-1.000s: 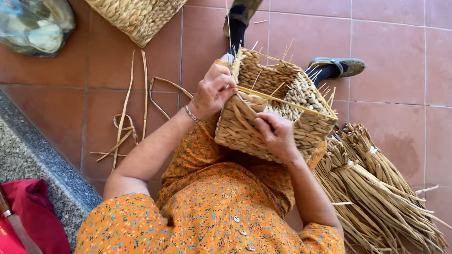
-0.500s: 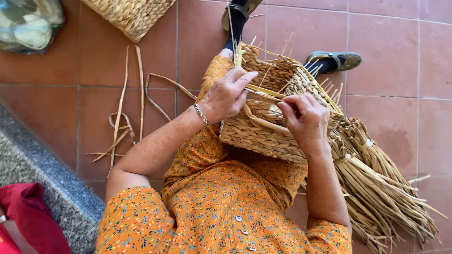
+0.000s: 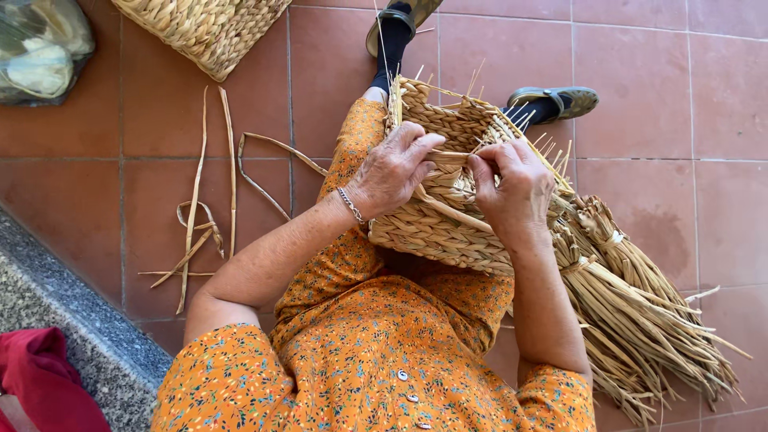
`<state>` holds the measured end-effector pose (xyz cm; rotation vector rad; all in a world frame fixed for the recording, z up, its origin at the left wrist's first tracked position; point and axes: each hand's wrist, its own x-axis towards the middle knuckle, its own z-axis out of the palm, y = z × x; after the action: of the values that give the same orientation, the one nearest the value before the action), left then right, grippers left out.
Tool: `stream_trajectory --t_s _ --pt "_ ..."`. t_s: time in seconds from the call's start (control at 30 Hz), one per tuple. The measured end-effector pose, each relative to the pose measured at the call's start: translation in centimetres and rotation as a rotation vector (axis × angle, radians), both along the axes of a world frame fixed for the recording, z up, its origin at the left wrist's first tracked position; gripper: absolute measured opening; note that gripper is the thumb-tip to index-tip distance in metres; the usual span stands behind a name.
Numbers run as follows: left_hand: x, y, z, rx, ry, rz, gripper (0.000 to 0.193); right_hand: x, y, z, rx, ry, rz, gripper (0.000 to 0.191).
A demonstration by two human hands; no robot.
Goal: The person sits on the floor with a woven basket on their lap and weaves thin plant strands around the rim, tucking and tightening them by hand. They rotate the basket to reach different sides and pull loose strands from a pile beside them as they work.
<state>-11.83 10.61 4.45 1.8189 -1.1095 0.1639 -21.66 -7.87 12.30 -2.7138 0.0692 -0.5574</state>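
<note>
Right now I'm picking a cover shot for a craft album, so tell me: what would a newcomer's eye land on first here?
First, the half-woven straw basket on the lap, middle of the frame, loose stakes poking from its rim, with the left hand and right hand pinching a strand between them. Next, the orange flowered dress filling the bottom. Then the bundle of dry reeds fanned out on the red floor tiles at right.

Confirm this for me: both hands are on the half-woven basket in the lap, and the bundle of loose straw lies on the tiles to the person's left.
Not quite. Both the left hand and the right hand are on the half-woven basket, but the bundle of loose straw lies on the tiles at the person's right, as the head view shows.
</note>
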Motion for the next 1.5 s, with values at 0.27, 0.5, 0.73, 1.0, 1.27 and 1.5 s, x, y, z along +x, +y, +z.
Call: stream_trajectory --t_s 0.27,0.5,0.73,1.0,1.27,1.5 --pt "0.7 0.8 -0.6 -0.066 -0.274 -0.028 0.020 0.7 0.8 -3.2 0.039 -0.058 0.084 0.019" --pt "2.1 -0.2 -1.2 0.086 -0.131 -0.005 0.021 -0.1 1.1 -4.9 -0.015 0.008 0.011 0.019" --pt "3.6 0.6 -0.7 -0.056 0.212 -0.228 0.024 -1.2 0.4 -4.2 0.044 -0.027 0.026 0.015" --pt "3.8 0.3 -0.8 -0.073 0.239 -0.169 0.014 -1.7 1.2 -5.6 -0.023 -0.105 0.066 0.014" --pt "3.1 -2.1 -0.7 0.308 0.040 -0.009 0.019 -2.8 2.6 -5.8 0.130 -0.073 0.091 0.014" --pt "5.9 -2.4 0.3 0.398 0.269 -0.158 0.017 -5.7 2.7 -4.0 -0.142 -0.198 0.089 0.021"
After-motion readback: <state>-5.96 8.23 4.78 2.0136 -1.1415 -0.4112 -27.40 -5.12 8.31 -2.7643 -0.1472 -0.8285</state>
